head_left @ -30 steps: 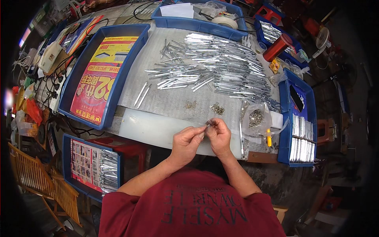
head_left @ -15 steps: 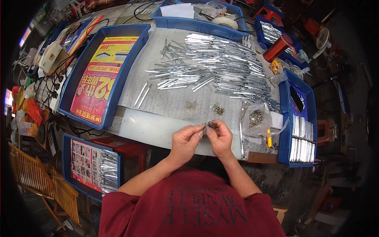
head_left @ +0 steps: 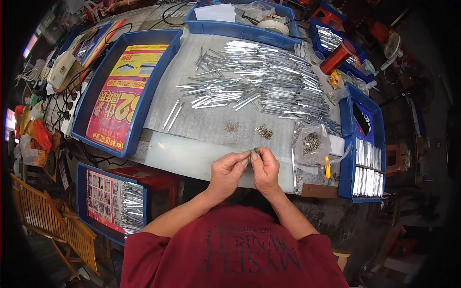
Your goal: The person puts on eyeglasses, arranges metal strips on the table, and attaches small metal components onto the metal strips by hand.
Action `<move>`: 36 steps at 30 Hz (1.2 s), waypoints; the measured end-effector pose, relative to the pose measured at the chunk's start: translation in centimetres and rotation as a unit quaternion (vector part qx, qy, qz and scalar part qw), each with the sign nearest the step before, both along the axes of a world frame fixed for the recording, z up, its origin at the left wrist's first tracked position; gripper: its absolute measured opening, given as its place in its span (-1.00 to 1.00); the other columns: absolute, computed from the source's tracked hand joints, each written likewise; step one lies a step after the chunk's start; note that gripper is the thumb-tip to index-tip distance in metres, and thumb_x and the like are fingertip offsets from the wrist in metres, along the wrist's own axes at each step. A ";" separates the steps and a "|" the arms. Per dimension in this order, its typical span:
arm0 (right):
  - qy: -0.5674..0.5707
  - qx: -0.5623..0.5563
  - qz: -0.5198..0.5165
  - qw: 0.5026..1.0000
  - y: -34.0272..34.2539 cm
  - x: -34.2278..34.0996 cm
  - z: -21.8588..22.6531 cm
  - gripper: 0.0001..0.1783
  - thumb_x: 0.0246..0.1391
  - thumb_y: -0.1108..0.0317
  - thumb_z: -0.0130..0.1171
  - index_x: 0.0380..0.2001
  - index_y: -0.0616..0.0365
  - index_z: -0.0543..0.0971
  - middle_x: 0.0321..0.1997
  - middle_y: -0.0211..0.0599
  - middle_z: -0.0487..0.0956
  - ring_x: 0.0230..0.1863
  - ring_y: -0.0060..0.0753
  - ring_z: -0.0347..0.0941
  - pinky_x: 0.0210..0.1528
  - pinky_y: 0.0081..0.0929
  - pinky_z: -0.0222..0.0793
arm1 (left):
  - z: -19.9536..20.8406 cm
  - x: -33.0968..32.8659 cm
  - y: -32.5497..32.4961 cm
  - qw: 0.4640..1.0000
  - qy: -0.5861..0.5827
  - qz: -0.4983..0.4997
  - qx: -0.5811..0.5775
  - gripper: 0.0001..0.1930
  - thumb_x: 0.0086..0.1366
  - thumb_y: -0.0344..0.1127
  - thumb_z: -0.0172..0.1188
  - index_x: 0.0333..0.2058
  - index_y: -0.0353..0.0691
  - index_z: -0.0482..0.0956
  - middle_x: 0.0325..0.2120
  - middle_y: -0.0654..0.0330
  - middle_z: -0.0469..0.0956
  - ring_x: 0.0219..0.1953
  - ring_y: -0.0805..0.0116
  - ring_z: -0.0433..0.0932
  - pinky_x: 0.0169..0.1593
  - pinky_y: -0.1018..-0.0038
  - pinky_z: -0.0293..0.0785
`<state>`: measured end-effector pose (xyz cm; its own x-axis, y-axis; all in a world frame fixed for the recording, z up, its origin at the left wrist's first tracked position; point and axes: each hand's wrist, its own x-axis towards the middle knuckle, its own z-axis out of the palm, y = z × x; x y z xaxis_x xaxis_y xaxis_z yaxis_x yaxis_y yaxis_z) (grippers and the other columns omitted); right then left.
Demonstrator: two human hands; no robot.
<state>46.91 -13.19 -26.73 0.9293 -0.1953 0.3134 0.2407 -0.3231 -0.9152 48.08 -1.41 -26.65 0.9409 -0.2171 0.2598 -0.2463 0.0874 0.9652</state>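
Observation:
My left hand and my right hand meet over the near edge of the table, thumbs and fingertips pinched together. Whatever they hold between the tips is too small and covered to name. Just beyond them, on the grey sheet, lie a small heap of brassy metal bits and a thinner scatter of tiny pieces. Farther back spreads a large pile of slim silvery metal strips. Two strips lie apart from it on the left.
A pale board lines the near edge. Right of my hands are a plastic bag of small metal parts and a yellow-handled tool. Blue trays stand left, back, right and lower left.
My right hand has shifted slightly left and its fingers have curled in more around the pinch. The left hand stays nearly in place.

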 end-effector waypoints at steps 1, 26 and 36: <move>0.037 0.026 0.003 0.999 0.0 0.0 -0.2 -0.89 0.03 0.43 -0.05 -0.47 0.28 0.37 -0.59 -0.47 0.33 -0.55 -0.72 0.16 -0.53 -0.73 0.14 | -0.1 -0.1 -0.2 0.998 0.055 0.003 -0.029 -0.80 0.12 -0.52 0.03 -0.24 -0.31 0.48 -0.60 0.30 0.37 -0.61 0.66 0.26 -0.59 0.73 0.17; -0.055 -0.043 -0.013 0.997 -0.5 -0.8 0.0 -0.90 -0.03 0.46 0.01 -0.51 0.28 0.37 -0.64 -0.26 0.37 -0.63 -0.49 0.26 -0.58 -0.56 0.19 | 0.6 -0.1 0.5 0.994 -0.071 -0.043 0.064 -0.80 0.12 -0.55 0.00 -0.25 -0.35 0.48 -0.57 0.27 0.38 -0.59 0.63 0.29 -0.55 0.70 0.21; 0.008 0.049 -0.035 0.998 -2.8 -0.9 -0.4 -0.86 0.02 0.41 0.00 -0.40 0.29 0.40 -0.60 -0.40 0.38 -0.58 -0.67 0.23 -0.54 -0.70 0.19 | 0.8 0.9 2.4 0.962 -0.167 -0.003 0.214 -0.74 -0.05 -0.63 0.02 -0.30 -0.31 0.47 -0.58 0.11 0.39 -0.58 0.26 0.41 -0.51 0.46 0.34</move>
